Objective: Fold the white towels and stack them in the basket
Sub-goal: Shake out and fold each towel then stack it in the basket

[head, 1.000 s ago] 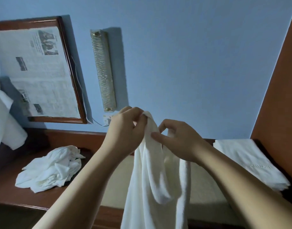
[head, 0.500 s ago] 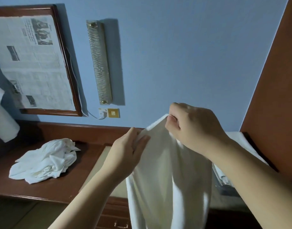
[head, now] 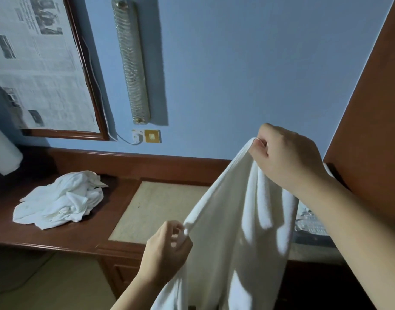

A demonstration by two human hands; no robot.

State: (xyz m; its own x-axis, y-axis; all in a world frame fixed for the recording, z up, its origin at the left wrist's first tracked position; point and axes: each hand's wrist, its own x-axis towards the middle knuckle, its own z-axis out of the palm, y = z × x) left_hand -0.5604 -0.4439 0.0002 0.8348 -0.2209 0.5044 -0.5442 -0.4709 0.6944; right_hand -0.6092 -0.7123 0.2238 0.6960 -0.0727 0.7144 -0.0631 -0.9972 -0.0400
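Two bare forearms reached into view from below. The left hand [head: 167, 249] and the right hand [head: 286, 157] wore nothing: no gloves, no rings that I could make out, no watch or band at either wrist. No sleeve showed on either arm as far as the lower edge of the view. The fingernails that showed on the right hand were short and plain.

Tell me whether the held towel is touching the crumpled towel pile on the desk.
Apart. The head view shows the held towel hanging from both hands at right, while the pile lies at left, with bare desk between them.
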